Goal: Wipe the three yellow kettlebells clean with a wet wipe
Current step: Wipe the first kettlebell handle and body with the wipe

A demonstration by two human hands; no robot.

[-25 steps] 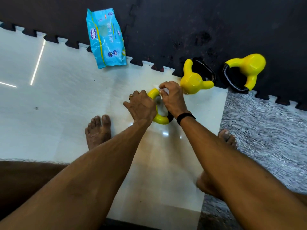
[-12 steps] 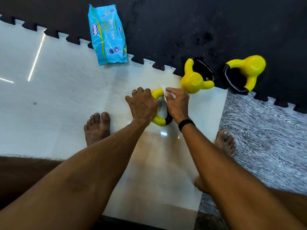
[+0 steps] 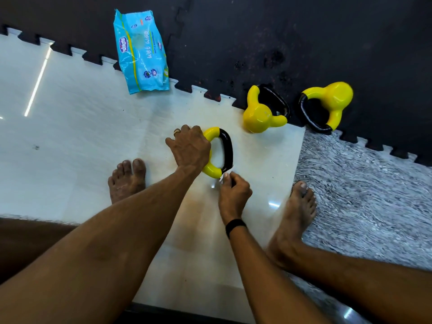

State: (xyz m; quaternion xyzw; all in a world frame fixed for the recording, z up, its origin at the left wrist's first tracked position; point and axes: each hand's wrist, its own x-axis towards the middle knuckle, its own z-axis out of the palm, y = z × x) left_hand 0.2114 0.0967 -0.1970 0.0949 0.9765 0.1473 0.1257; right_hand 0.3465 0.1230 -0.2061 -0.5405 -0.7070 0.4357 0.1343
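Right hand (image 3: 233, 195) has moved: a sec ago it was up at the far bend of the handle, now it sits at the near end, just below where black grip meets yellow. Left hand (image 3: 190, 148) unchanged, same spot on the near kettlebell (image 3: 214, 170).

Hands, state:
- L: fingers curled down over the yellow body, palm on top, clamped. Judged purpose: pin the bell so it won't roll on the slick floor tile (image 3: 81, 136) while the other hand rubs.
- R: thumb and fingertips pinched on a small white wad, presumably the wet wipe (image 3: 225, 176), touching the handle's near end. Most of the wipe is hidden in the fist.

Near kettlebell lies on its side, handle pointing to the R of the L hand, so the whole loop is open to the wiping hand.

Count:
- kettlebells: 3. One under L hand. Middle kettlebell (image 3: 258, 115) lies beyond R hand, at the edge of the black mat (image 3: 304, 43). Far kettlebell (image 3: 336, 97) lies further right of that, on the mat, well apart from both hands.
- wipe pack (image 3: 141, 54): 1, blue, beyond and left of L hand, straddling the mat edge, out of the work area but within reach (judged).
- loose wipes seen: 1.
- bare feet: 2, one to either side of the arms.

Progress est.: first bell in hand, other 2 not being touched.
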